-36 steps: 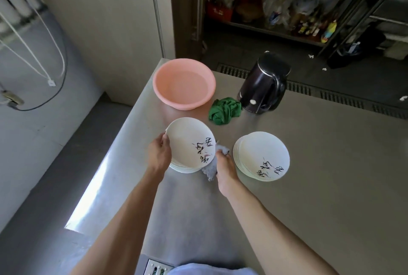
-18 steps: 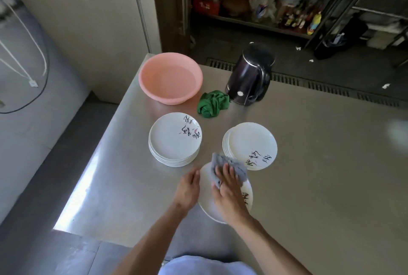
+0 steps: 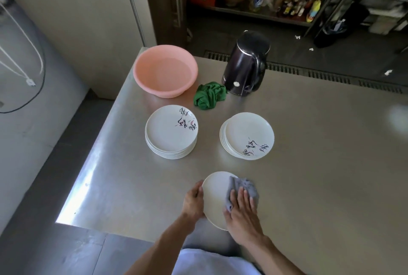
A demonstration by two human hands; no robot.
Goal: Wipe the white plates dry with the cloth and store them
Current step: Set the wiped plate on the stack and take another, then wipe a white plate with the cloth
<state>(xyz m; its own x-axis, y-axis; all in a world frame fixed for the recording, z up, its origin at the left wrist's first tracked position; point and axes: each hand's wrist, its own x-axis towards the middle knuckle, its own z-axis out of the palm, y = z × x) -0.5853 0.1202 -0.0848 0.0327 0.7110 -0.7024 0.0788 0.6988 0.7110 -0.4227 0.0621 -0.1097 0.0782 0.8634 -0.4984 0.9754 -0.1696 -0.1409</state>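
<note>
A single white plate [image 3: 214, 195] is near the table's front edge. My left hand [image 3: 193, 201] grips its left rim. My right hand [image 3: 241, 210] lies flat on a grey cloth [image 3: 242, 186], pressing it onto the plate's right side. Further back stand two stacks of white plates with black writing: a left stack [image 3: 171, 131] and a right stack [image 3: 247, 135]. The plate's right part is hidden under the cloth and hand.
A pink basin [image 3: 165, 71] sits at the table's back left corner, a dark kettle [image 3: 246, 64] at the back, and a crumpled green cloth [image 3: 209, 95] between them. The steel table [image 3: 320, 164] ends at left and front edges. Shelves stand beyond.
A plate was lifted from the left stack and brought to the front of the table. My right hand with the grey cloth now rubs on it, shifted slightly right.
</note>
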